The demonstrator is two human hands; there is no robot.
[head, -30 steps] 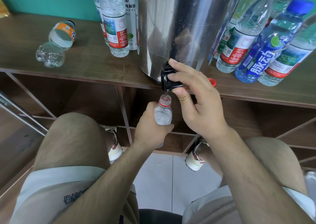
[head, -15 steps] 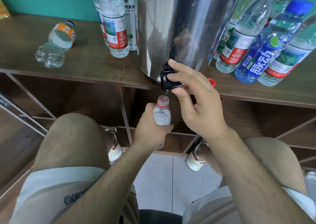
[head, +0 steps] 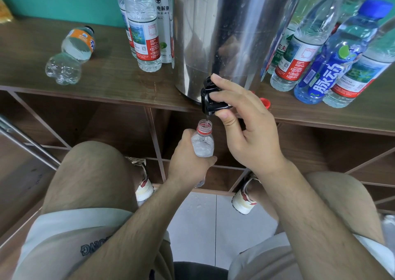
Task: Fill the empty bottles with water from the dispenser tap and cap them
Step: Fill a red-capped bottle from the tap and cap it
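Our right hand (head: 250, 136) pinches the black tap (head: 210, 100), fingers on top, thumb beneath. Our left hand (head: 187, 165) wraps round the small clear bottle (head: 203, 146), its open mouth just under the spout. Behind stands the steel dispenser (head: 224, 34) on the wooden shelf (head: 106, 74), with a red cap (head: 265, 103) to the right of the tap.

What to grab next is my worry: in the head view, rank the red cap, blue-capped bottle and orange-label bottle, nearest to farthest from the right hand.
1. red cap, beside the right hand.
2. blue-capped bottle, standing farther right.
3. orange-label bottle, lying far left.
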